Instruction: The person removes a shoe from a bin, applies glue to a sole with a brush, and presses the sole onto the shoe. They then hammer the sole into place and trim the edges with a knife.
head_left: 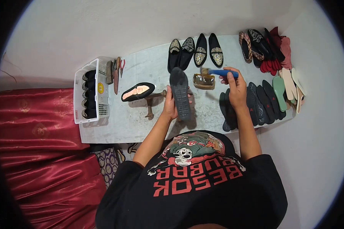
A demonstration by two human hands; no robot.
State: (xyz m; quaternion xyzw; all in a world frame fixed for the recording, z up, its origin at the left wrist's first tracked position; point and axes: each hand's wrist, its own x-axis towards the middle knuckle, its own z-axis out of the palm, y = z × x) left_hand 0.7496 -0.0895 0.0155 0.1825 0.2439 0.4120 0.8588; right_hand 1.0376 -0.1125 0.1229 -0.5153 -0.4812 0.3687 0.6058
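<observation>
My left hand holds a black shoe sole upright, its gridded tread facing the camera. In my right hand is a brush with a blue handle. The brush's bristle end is just above a small container of brown glue-like substance. Left of my left hand, a black shoe with a light insole sits beside a metal shoe stand, partly over it.
A white basket of shoes stands left, beside pliers and other tools. Finished-looking shoes line the back edge. Several black soles, pale insoles and patterned shoes lie right. A red curtain hangs left.
</observation>
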